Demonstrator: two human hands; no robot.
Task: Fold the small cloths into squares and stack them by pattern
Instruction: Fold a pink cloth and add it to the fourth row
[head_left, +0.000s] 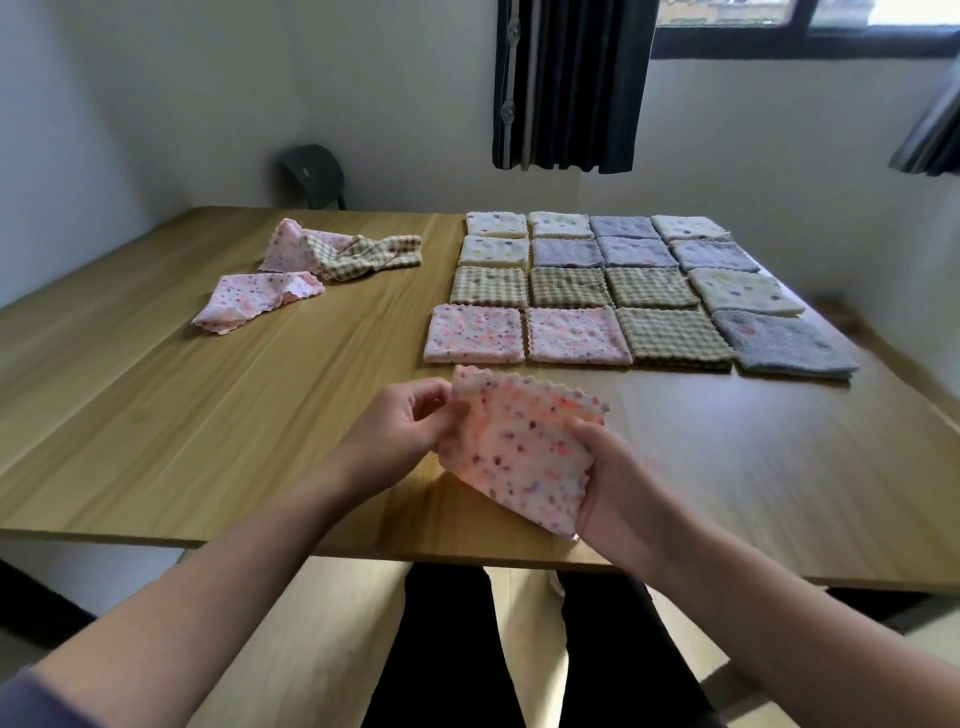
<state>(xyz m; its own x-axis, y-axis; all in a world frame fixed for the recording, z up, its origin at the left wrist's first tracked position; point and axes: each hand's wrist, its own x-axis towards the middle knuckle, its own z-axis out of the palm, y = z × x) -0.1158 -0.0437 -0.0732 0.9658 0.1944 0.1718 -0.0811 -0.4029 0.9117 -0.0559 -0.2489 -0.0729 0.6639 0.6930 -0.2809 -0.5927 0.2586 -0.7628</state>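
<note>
Fingers (432, 396) of left hand (400, 423) and right hand (621, 491) around pink cloth (519, 441)

Pink dotted cloth (522, 452) folded, held above table edge; folded squares (597, 291) in grid beyond.

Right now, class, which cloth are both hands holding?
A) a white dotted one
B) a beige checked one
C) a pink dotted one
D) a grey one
C: the left hand and the right hand each grip an edge of the pink dotted cloth.
</note>
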